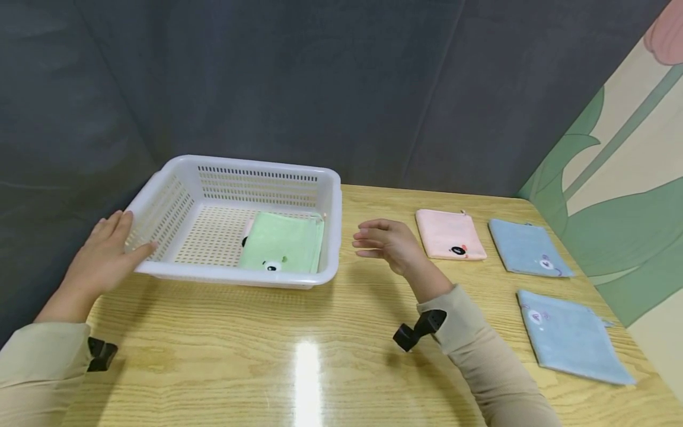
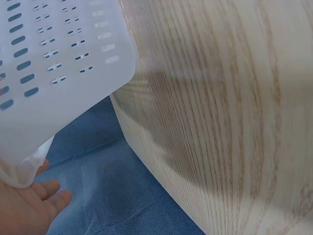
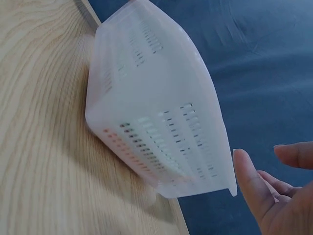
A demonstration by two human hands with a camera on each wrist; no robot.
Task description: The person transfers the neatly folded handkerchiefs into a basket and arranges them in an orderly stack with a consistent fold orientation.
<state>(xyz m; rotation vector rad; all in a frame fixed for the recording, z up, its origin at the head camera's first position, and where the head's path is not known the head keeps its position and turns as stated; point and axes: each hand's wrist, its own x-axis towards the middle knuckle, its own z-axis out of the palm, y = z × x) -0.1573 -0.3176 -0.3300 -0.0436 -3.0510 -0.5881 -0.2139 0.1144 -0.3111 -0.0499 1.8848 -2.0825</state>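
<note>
A white plastic basket (image 1: 245, 275) with slotted walls stands on the table. My left hand (image 1: 109, 252) holds its left rim, thumb over the inside and fingers outside; in the left wrist view the fingers (image 2: 51, 193) show below the rim. Inside lies a folded green towel (image 1: 283, 240) with an embroidered face, over a pink item mostly hidden beneath it. Just right of the basket, my right hand (image 1: 389, 240) hovers with its fingers loosely extended and nothing in them. The right wrist view shows that hand (image 3: 279, 196) close to the basket's rim (image 3: 222, 142).
Right of my right hand lie a folded pink towel (image 1: 448, 234) and two blue towels, one farther back (image 1: 528, 246) and one nearer (image 1: 573, 335). A dark curtain (image 1: 299, 83) hangs behind the wooden table (image 1: 224, 356). A painted wall (image 1: 635, 207) borders the right side.
</note>
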